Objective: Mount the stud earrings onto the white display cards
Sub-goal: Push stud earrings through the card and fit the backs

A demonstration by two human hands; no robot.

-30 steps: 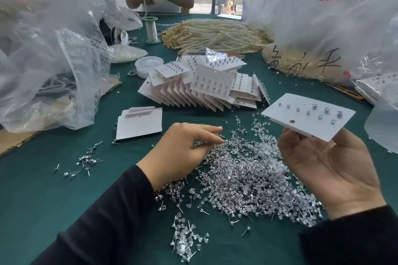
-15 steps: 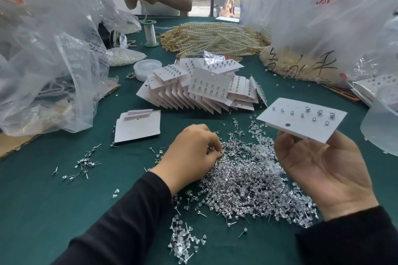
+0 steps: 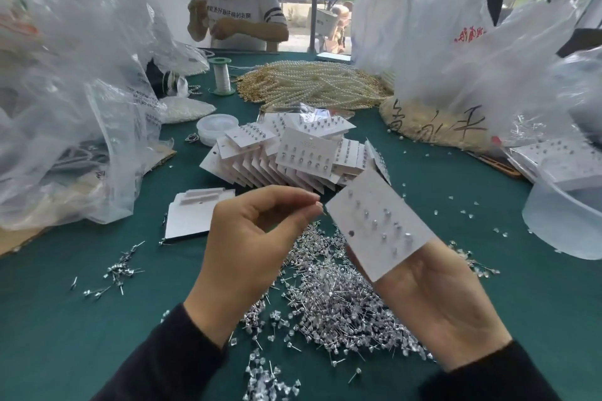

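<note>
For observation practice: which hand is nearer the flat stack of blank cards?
Left. The left hand, pinching a stud, hovers right of the blank cards; the right hand, farther right, holds a studded card.

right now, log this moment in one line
left hand: pinches stud earring | right hand: holds display card | earring near card's edge, not inserted
</note>
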